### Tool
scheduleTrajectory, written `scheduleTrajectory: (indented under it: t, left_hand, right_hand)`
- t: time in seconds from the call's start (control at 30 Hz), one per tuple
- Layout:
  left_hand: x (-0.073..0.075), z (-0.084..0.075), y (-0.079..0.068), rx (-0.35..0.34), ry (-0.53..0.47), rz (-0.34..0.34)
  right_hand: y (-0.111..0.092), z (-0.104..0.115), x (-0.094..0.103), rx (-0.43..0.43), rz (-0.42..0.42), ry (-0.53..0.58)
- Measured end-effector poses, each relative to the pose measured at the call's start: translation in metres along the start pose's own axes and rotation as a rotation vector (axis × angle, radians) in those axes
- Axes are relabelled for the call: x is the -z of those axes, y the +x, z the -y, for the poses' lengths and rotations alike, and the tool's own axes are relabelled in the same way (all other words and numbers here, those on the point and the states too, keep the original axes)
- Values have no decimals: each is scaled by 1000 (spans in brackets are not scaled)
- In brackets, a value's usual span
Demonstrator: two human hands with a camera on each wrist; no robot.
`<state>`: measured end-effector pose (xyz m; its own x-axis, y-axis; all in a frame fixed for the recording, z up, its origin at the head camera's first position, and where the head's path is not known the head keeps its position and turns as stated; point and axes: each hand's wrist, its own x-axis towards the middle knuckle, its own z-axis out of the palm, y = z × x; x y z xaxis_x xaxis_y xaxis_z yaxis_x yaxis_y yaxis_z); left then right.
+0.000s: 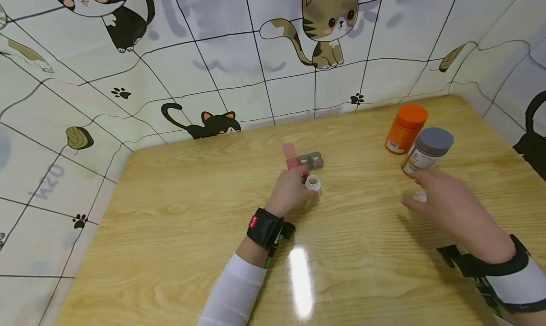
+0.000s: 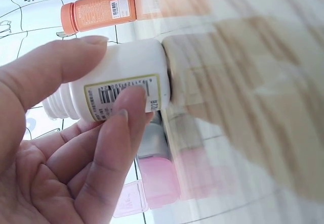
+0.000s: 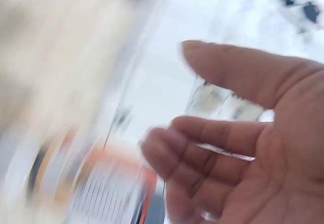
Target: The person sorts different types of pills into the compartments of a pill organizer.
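Observation:
My left hand (image 1: pixel 291 189) grips a small white bottle (image 1: pixel 313 184) with no cap on, its threaded mouth facing up. In the left wrist view, thumb and fingers pinch the bottle (image 2: pixel 121 77) around its barcode label, with its base right at the tabletop. Just beyond it lies a small pill box with grey compartments (image 1: pixel 312 160) and a pink compartment whose lid (image 1: pixel 289 149) is raised. My right hand (image 1: pixel 452 212) hovers with thumb and fingers apart over a white round cap (image 1: pixel 420 196). In the right wrist view nothing is between the fingers.
An orange bottle (image 1: pixel 406 129) and a brown bottle with a grey lid (image 1: pixel 428 148) stand close together at the back right, just past my right hand. The wooden table (image 1: pixel 183 221) meets a cat-patterned covering (image 1: pixel 230 60) along its back edge.

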<state>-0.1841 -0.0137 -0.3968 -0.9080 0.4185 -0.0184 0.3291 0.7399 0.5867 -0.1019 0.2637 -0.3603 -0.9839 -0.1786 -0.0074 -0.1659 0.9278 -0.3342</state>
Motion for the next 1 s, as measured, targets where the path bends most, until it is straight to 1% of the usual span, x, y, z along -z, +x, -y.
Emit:
scheduleTrajectory:
  t: [0.07,0.13,0.2,0.27,0.37,0.5,0.67,0.77,0.83,0.9,0.93,1.0]
  left_hand:
    - [0,0,1,-3,2,-4]
    - [-1,1,1,2,7,-4]
    - [-1,1,0,11,4,3]
    - [-2,2,-1,11,-2,8]
    - [-3,3,-2,-9,-26,3]
    - [-3,5,-1,-46,-17,-16]
    - [-2,6,1,-78,0,-35]
    - [-2,6,2,-87,-29,-26]
    - [0,7,2,-75,-49,2]
    - [7,8,2,-49,-88,24]
    - [13,10,1,-29,-107,20]
    - [24,14,0,22,-114,-20]
  right_hand:
    - [11,25,-2,106,-1,77]
    - [27,47,-12,198,32,161]
    - [45,63,-26,259,80,241]
    - [62,71,-41,295,111,294]
    - [79,76,-58,323,124,373]
    - [89,77,-69,352,133,451]
    - [94,76,-76,380,107,466]
    - [95,75,-78,385,92,463]
    - [95,74,-78,380,89,461]
    - [95,73,-78,363,102,456]
    - [95,73,-77,354,109,451]
    - [94,74,-75,347,120,443]
